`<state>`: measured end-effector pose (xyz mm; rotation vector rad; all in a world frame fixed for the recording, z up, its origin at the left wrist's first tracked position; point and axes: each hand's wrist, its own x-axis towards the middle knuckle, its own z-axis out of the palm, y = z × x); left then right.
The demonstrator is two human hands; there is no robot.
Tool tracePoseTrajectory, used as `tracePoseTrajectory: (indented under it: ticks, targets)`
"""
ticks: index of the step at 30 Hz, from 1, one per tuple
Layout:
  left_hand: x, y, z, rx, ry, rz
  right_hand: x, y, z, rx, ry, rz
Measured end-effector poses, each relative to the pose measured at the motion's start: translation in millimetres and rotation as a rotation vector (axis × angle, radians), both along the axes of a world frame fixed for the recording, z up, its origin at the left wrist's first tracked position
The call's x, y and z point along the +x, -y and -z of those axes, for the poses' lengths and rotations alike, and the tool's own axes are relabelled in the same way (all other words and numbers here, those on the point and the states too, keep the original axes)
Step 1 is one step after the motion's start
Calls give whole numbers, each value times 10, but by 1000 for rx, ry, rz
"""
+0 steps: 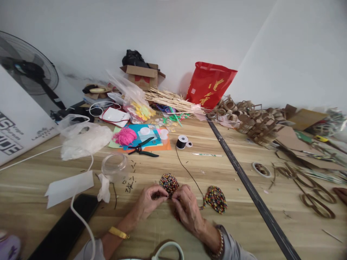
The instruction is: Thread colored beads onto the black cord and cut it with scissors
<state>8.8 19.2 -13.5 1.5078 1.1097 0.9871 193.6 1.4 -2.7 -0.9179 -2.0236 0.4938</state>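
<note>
My left hand (148,203) and my right hand (188,210) meet near the table's front, fingertips pinched almost together. Between them is a string of small multicoloured beads (169,183), coiled in a heap just beyond my fingertips. The exact bit in each pinch is too small to see clearly; a thin dark end shows there. Right of my right hand lies another coil of beads (216,199). Black cord (189,172) runs from it back to a spool (181,142). Short black cord scraps (130,186) are scattered left of the heap.
Pliers (141,148) lie on coloured sheets beside pink yarn (124,136). A clear plastic tub (115,167) stands left. Near the front edge is a pale round handle (168,246). Large scissors (316,196) and a small white dish (261,169) lie right of the dark strip (244,180).
</note>
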Motion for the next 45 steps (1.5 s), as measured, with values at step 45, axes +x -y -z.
tracePoseTrajectory:
  ticks: [45]
  targets:
    - [19, 16, -88, -64, 22, 11, -14, -5, -7, -2, -7, -39]
